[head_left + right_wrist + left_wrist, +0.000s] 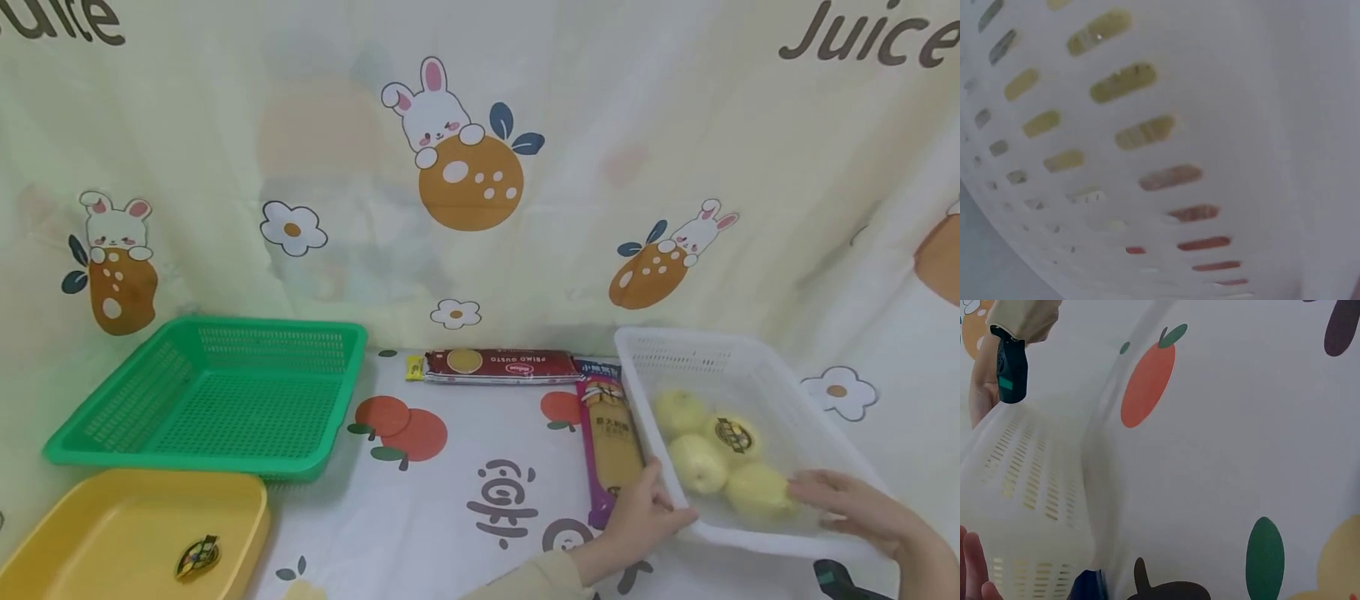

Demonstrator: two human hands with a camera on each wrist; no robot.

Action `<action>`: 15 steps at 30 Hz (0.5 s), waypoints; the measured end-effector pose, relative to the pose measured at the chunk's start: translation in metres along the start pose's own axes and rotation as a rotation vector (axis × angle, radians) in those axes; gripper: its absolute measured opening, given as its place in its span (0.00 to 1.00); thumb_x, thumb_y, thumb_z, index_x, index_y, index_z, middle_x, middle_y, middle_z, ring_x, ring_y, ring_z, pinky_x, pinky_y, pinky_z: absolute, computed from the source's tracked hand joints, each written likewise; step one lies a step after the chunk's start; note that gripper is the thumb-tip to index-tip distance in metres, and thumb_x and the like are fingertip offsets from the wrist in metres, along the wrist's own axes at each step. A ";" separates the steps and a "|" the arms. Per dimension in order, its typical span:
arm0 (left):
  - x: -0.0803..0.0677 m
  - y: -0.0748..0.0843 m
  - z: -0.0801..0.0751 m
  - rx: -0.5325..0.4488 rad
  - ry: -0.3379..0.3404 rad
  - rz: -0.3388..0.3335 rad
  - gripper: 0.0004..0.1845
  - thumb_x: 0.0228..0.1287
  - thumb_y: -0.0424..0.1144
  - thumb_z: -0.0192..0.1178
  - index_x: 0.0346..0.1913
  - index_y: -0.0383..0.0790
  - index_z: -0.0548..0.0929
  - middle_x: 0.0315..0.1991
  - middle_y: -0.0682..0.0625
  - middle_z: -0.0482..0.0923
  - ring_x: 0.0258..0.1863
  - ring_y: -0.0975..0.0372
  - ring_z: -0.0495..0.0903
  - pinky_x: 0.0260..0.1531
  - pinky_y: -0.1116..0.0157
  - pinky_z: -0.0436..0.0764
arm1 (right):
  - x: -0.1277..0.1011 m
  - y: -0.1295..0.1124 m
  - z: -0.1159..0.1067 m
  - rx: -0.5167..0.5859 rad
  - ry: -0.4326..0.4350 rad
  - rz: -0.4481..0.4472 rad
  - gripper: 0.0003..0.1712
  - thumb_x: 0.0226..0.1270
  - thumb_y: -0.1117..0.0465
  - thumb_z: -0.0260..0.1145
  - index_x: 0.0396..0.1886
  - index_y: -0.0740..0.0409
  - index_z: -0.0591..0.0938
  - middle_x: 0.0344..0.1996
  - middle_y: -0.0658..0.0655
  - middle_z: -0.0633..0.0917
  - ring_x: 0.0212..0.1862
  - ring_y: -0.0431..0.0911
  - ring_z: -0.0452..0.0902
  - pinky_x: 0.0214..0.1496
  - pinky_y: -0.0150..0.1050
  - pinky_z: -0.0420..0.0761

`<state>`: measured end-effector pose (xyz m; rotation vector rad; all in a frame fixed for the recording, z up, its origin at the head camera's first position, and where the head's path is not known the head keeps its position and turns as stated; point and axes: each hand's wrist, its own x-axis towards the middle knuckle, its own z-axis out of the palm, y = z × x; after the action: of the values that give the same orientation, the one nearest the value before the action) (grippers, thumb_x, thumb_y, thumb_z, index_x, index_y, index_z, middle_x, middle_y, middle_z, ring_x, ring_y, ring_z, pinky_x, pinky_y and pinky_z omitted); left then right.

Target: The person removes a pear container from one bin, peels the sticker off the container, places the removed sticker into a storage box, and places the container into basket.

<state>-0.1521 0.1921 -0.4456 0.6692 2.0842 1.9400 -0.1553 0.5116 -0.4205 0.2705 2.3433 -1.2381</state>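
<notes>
The left hand (637,518) pinched a stiff-looking white plastic basket (757,540) by its rim; the straight-fingered right hand (855,502) touched bruisable-looking, round yellow fruit (760,492).

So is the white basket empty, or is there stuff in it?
Not empty: the head view shows four pale yellow fruits lying inside the white basket.
</notes>
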 end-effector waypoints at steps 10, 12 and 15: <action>0.000 -0.005 0.002 -0.061 -0.003 -0.024 0.38 0.53 0.34 0.63 0.63 0.26 0.57 0.21 0.57 0.75 0.17 0.71 0.73 0.21 0.75 0.73 | -0.005 0.011 -0.007 0.352 -0.117 -0.097 0.16 0.70 0.58 0.47 0.55 0.40 0.67 0.45 0.50 0.72 0.45 0.50 0.71 0.46 0.56 0.70; 0.000 -0.006 0.003 -0.063 -0.002 -0.027 0.37 0.52 0.33 0.64 0.63 0.26 0.57 0.21 0.56 0.75 0.17 0.71 0.73 0.21 0.74 0.73 | -0.005 0.011 -0.007 0.394 -0.122 -0.072 0.24 0.71 0.58 0.47 0.65 0.49 0.58 0.46 0.55 0.70 0.45 0.54 0.72 0.47 0.56 0.69; 0.001 -0.007 0.004 -0.067 -0.001 -0.033 0.37 0.52 0.33 0.64 0.63 0.27 0.58 0.21 0.56 0.76 0.17 0.70 0.73 0.21 0.74 0.73 | -0.006 0.009 -0.007 0.455 -0.113 -0.019 0.36 0.71 0.57 0.47 0.67 0.63 0.40 0.46 0.61 0.68 0.45 0.56 0.72 0.48 0.57 0.68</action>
<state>-0.1518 0.1961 -0.4524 0.6187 2.0071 1.9813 -0.1490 0.5229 -0.4211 0.3153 1.9514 -1.7406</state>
